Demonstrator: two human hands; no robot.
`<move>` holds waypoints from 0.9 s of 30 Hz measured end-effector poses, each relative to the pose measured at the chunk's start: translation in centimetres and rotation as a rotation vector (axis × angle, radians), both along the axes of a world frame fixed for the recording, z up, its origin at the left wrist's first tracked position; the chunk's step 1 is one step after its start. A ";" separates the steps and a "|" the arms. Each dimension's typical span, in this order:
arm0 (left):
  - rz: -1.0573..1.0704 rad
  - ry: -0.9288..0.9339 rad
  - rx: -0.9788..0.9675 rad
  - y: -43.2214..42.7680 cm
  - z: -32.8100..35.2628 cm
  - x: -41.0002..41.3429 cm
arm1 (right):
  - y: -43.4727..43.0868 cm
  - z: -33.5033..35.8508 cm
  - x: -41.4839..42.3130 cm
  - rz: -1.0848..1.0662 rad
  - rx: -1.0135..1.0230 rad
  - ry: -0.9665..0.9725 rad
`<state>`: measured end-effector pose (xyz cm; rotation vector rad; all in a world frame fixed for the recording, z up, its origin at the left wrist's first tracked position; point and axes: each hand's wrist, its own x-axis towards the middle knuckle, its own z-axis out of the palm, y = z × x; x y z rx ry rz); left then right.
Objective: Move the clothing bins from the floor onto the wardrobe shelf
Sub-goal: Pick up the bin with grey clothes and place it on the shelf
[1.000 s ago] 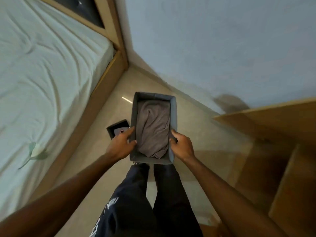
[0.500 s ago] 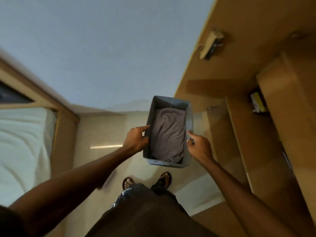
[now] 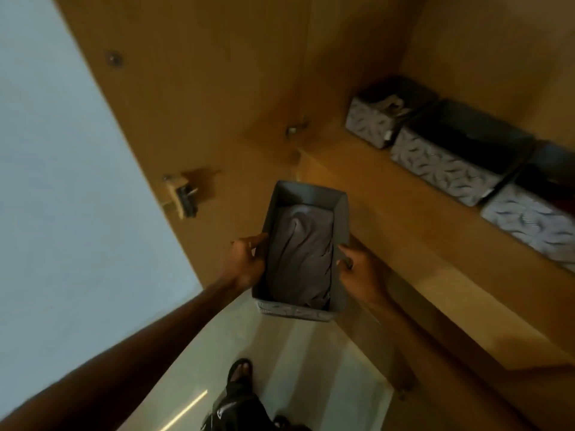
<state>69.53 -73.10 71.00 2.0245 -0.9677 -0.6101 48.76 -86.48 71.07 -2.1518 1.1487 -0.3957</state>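
Note:
I hold a grey fabric bin (image 3: 340, 213) in the air in front of me, with a folded grey-mauve garment (image 3: 300, 253) lying inside. My left hand (image 3: 244, 264) grips its left wall, thumb over the rim. My right hand (image 3: 361, 272) grips the right wall the same way. The bin hovers just left of the front edge of the wooden wardrobe shelf (image 3: 413, 219). Three patterned grey bins stand in a row on that shelf: the far one (image 3: 371, 121), the middle one (image 3: 441, 169) and the nearest one (image 3: 529, 222).
The open wardrobe door (image 3: 193, 104) stands to the left, with a hinge (image 3: 182, 194) on its inner face. A pale blue wall (image 3: 62, 197) lies further left. Below are the light floor (image 3: 311, 368) and my sandalled foot (image 3: 239, 370).
I have turned right from the bed side to face the wardrobe, carrying the bin with both hands. The shelf with its three bins has come into view.

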 end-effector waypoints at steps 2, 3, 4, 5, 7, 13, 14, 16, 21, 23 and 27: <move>-0.080 -0.027 -0.018 -4.2 1.3 0.7 | -2.2 1.0 -0.4 -0.105 -0.006 -0.010; -0.122 -0.081 -0.029 -6.2 1.9 1.1 | -3.3 1.3 -0.6 -0.159 -0.010 -0.015; -0.156 -0.137 -0.044 -7.8 2.4 1.2 | -4.1 1.5 -0.9 -0.200 -0.013 -0.023; -0.187 -0.188 -0.068 -9.2 3.0 1.3 | -4.8 1.8 -1.1 -0.236 -0.013 -0.030; -0.257 -0.236 -0.097 -12.0 3.8 1.8 | -6.0 2.4 -1.4 -0.316 0.000 -0.080; -0.488 -0.201 -0.056 -17.9 5.6 4.0 | -6.0 2.6 -0.5 -0.452 -0.079 -0.110; -0.515 -0.213 -0.056 -18.2 5.5 4.3 | -5.7 2.3 -0.1 -0.460 -0.096 -0.102; -0.539 -0.217 -0.072 -18.5 5.2 4.9 | -5.6 1.7 0.4 -0.473 -0.123 -0.096; -0.527 -0.178 -0.109 -17.9 4.0 5.6 | -5.4 1.9 1.0 -0.505 -0.124 -0.075; -0.490 -0.174 -0.115 -17.2 3.6 5.5 | -4.7 2.5 0.8 -0.512 -0.122 -0.079; -0.434 -0.124 -0.160 -15.5 2.8 4.6 | -2.9 3.3 -0.4 -0.522 -0.120 -0.130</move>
